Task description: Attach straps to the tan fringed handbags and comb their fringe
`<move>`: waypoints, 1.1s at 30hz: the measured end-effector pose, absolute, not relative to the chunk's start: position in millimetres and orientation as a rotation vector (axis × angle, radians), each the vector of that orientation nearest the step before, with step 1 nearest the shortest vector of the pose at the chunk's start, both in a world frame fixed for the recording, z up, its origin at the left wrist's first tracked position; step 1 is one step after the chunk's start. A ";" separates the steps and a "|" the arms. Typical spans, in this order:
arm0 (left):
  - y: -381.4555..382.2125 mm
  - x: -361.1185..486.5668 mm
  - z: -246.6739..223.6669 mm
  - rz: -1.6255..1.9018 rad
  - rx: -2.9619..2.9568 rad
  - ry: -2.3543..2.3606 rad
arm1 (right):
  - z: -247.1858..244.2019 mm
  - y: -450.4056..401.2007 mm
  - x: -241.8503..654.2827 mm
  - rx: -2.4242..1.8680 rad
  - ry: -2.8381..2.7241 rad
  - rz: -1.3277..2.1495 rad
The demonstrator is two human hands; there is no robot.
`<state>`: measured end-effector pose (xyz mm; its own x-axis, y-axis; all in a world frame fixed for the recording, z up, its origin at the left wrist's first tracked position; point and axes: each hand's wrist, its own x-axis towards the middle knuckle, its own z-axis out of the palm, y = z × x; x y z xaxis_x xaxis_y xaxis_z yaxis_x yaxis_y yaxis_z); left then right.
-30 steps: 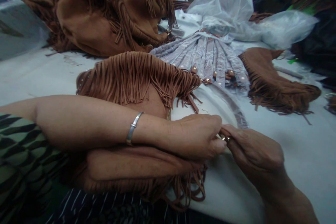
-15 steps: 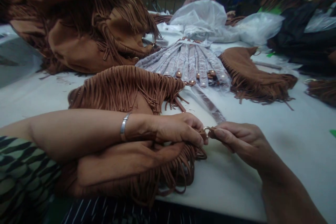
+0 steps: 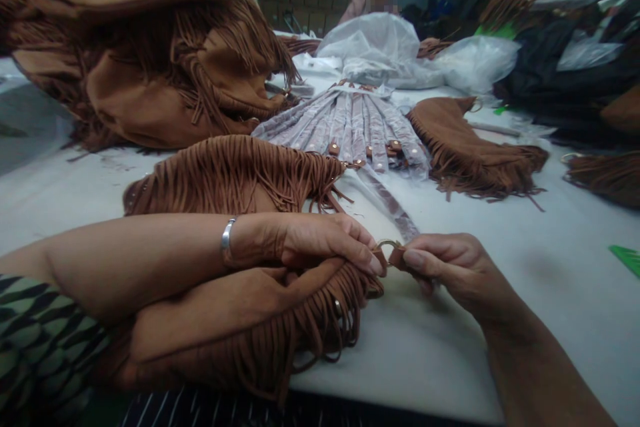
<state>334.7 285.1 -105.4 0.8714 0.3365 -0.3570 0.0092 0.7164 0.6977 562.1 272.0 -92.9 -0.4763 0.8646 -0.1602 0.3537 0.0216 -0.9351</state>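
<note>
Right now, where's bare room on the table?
Bare white tabletop lies between the right hand, green piece and far-right fringed bundle; a smaller patch, between near bag and right forearm. Crowded: far left, bag pile; far middle, wrapped straps.

At the near side of the bench (image 3: pixel 560 293) I see one bag (image 3: pixel 220 320), its right end below my left hand (image 3: pixel 335 243); a ring (image 3: pixel 387 242) sits between that and my right hand (image 3: pixel 450 263). Behind the left forearm lies a second bag (image 3: pixel 235 177). Beyond, straps (image 3: pixel 345 123) fan out, a heap of bags (image 3: pixel 165 93) left of them, a third bag (image 3: pixel 475 150) right, plastic sacks (image 3: pixel 373 40) behind.
</note>
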 end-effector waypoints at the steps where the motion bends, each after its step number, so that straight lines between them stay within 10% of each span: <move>1: 284.8 334.7 -105.2 0.184 0.782 0.496 | -92.5 272.3 562.3 -1.254 -1.817 1.429; 33: 278.6 337.2 -98.7 0.104 0.821 0.391 | -92.7 271.6 563.5 -1.176 -1.797 1.484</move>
<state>337.2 278.6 -98.7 0.9236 0.2399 -0.2992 0.0595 0.6811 0.7298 563.5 271.6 -92.7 -0.4840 0.8657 -0.1277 0.2892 0.0204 -0.9571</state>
